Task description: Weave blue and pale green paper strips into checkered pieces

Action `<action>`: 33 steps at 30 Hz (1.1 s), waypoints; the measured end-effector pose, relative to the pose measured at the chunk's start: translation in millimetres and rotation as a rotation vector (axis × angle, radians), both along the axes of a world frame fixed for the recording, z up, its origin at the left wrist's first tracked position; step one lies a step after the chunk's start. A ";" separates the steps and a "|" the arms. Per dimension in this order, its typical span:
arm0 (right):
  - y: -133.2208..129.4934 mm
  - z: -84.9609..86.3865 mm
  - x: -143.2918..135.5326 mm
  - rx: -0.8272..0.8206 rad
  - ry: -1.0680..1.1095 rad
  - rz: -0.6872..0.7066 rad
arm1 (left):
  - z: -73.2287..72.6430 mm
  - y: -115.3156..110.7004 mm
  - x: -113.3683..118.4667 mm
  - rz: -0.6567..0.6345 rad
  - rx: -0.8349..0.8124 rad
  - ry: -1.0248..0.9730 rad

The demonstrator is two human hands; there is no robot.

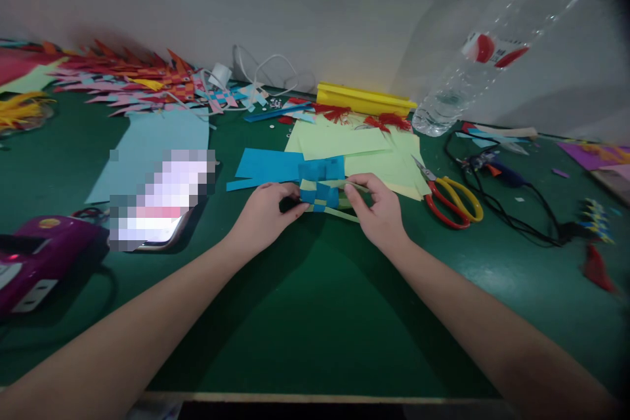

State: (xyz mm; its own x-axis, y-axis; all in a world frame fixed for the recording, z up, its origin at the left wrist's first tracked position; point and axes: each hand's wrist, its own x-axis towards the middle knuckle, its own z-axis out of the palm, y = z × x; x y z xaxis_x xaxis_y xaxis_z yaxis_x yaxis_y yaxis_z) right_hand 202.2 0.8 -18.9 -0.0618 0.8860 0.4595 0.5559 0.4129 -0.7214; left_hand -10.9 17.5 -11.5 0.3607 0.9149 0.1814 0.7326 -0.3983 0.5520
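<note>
Between my two hands is a small woven piece of blue and pale green paper strips (319, 195). My left hand (273, 210) pinches its left edge between thumb and fingers. On the other side, my right hand (377, 207) is closed on a pale green strip that runs out of the weave; another green strip trails below it. Just behind the weave lie blue paper pieces (270, 165), and pale green paper sheets (344, 139) spread further back. Scissors (450, 200) with one red and one yellow handle rest to the right of my right hand.
A lit phone (162, 203) and a purple power strip (44, 262) are on the left, before light blue paper (157, 144). Folded paper pieces (142, 82) pile up by the wall. A clear plastic bottle (482, 65) stands back right, near a black-corded tool (502, 170).
</note>
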 end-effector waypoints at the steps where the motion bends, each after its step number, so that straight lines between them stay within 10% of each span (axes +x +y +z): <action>1: 0.0 0.0 -0.3 -0.002 0.000 0.005 | -0.1 0.1 -0.1 0.001 -0.004 -0.009; 33: 5.0 -0.7 1.6 -0.082 -0.047 0.026 | -1.8 0.2 -2.0 0.036 0.004 -0.083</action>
State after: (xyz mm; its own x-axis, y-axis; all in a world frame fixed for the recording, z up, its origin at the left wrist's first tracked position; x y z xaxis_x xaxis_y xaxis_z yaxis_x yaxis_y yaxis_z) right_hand 203.7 5.8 -19.6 -0.1045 0.9183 0.3818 0.5797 0.3682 -0.7269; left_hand -12.9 17.7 -13.3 0.3108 0.9264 0.2127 0.6984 -0.3743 0.6100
